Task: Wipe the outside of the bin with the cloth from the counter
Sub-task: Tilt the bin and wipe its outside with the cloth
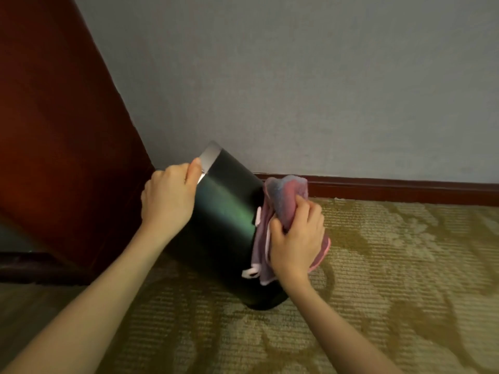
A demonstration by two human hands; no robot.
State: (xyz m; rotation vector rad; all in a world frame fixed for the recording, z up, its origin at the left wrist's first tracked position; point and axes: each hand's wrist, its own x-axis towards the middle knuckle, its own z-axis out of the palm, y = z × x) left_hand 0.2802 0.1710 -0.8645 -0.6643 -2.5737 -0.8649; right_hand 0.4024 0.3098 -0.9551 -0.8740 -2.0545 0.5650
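Observation:
A dark, glossy round bin [226, 225] with a silver rim stands tilted to the left on the carpet, its base near the frame's middle. My left hand [168, 197] grips the silver rim at the bin's upper left, thumb on the outside. My right hand [297, 238] holds a bunched pink and grey cloth [283, 201] pressed against the bin's right side. Part of the cloth hangs down along the bin wall below my fingers. The bin's opening faces away and is hidden.
A dark red-brown wooden panel [59, 136] rises close to the left of the bin. A grey wall [297, 90] with a dark baseboard [391, 188] runs behind it. Patterned olive carpet [391, 279] covers the floor to the right and front.

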